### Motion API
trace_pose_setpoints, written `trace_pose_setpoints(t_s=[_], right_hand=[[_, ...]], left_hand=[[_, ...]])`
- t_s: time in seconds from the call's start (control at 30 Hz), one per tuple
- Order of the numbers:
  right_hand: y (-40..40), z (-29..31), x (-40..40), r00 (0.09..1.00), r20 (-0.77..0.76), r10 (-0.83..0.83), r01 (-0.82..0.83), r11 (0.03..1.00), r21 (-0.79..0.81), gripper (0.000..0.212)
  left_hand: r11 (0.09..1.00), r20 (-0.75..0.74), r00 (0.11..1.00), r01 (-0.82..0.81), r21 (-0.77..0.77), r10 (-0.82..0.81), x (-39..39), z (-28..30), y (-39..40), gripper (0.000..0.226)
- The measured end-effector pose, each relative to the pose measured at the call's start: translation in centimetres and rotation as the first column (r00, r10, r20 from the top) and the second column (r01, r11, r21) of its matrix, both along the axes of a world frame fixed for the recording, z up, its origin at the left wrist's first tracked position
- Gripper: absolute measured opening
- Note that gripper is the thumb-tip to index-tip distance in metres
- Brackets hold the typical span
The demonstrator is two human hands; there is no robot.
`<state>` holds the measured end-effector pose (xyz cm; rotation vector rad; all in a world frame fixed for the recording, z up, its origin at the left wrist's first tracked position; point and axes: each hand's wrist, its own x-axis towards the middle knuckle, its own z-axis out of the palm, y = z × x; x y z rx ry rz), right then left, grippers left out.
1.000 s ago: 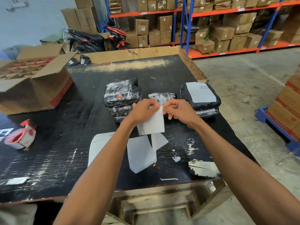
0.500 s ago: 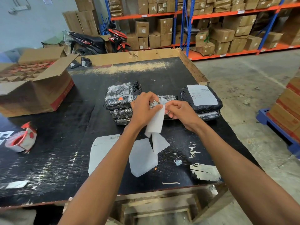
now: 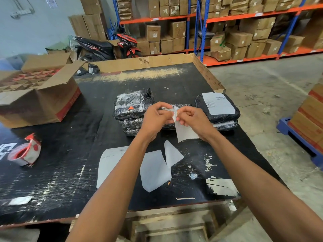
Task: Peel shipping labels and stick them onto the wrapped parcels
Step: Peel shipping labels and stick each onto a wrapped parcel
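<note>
White label (image 3: 186,132): we are pinching its top corner with both hands.
Left hand (image 3: 155,119): pinching.
Right hand (image 3: 194,120): pinching.

- The label sheet (image 3: 185,131) hangs between and below the fingers (image 3: 167,113), above the table (image 3: 70,172).
- A stack of parcels (image 3: 131,109) lies left of the fingers and beyond them.
- A labelled parcel (image 3: 216,106) tops a stack right of them.
- Loose backing sheets (image 3: 153,170) lie nearer than the fingers.
- A tape dispenser (image 3: 25,152) sits far left, an open carton (image 3: 38,95) behind it.
</note>
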<state>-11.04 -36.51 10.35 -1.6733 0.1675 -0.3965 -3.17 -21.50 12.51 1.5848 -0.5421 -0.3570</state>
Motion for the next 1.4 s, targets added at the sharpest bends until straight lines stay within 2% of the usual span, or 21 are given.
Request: trace_pose_setpoints(t_s=[0.13,0.23,0.33,0.4,0.47,0.6,0.7,0.87,1.0,1.13,1.27,1.33,1.4], right_hand=[[-0.2,-0.4,0.1,0.994,-0.028,-0.107,0.111,0.976,0.189,0.019],[-0.9,-1.0,-0.2,0.978,-0.109,-0.178,0.203,0.929,0.311,0.021],[-0.9,-0.9,-0.3,0.976,-0.164,-0.143,0.197,0.903,0.381,0.016],[-0.6,-0.5,-0.1,0.983,-0.172,-0.066,0.135,0.890,0.434,0.027],[-0.3,-0.3,0.2,0.988,-0.157,0.003,0.064,0.907,0.417,0.033],[0.2,-0.2,0.5,0.990,-0.141,-0.008,0.056,0.940,0.337,0.018],[-0.1,-0.5,0.3,0.983,-0.180,-0.043,0.113,0.911,0.396,0.015],[-1.3,-2.4,0.0,0.950,-0.286,-0.125,0.232,0.895,0.380,0.029],[-1.5,-3.4,-0.2,0.921,-0.333,-0.202,0.322,0.877,0.358,0.025],[-2.3,-4.6,0.1,0.864,-0.397,-0.310,0.443,0.842,0.307,0.032],[-3.6,-6.3,-1.5,0.741,-0.482,-0.468,0.583,0.805,0.114,0.045],[-3.2,-6.2,-2.1,0.795,-0.448,-0.410,0.540,0.814,0.213,0.042],[-1.9,-4.5,-1.7,0.888,-0.341,-0.307,0.424,0.833,0.355,0.028]], left_hand=[[0.976,-0.290,0.956,-0.106,-0.188,0.048,0.1,0.8,0.5,0.027],[0.953,-0.388,0.921,-0.147,-0.264,0.034,0.9,0.8,1.2,0.026],[0.960,-0.375,0.926,-0.144,-0.241,0.045,1.2,0.4,1.4,0.025],[0.967,-0.362,0.931,-0.129,-0.219,0.042,1.0,0.3,1.3,0.023],[0.975,-0.353,0.935,-0.092,-0.200,0.016,0.9,0.3,1.1,0.026],[0.980,-0.357,0.934,-0.042,-0.196,-0.031,0.8,0.6,1.2,0.028],[0.972,-0.376,0.927,-0.086,-0.217,-0.002,1.3,1.0,1.9,0.022],[0.965,-0.369,0.928,-0.148,-0.216,0.060,2.3,1.2,3.1,0.023],[0.969,-0.363,0.928,-0.160,-0.189,0.082,2.6,1.5,3.5,0.020],[0.975,-0.353,0.931,-0.154,-0.158,0.090,2.9,1.8,4.1,0.015],[0.943,-0.348,0.920,-0.263,-0.204,0.181,4.7,3.5,6.2,0.010],[0.933,-0.300,0.926,-0.296,-0.203,0.228,5.7,4.6,7.3,0.012],[0.938,-0.259,0.938,-0.286,-0.198,0.231,6.0,5.0,7.4,0.013]])
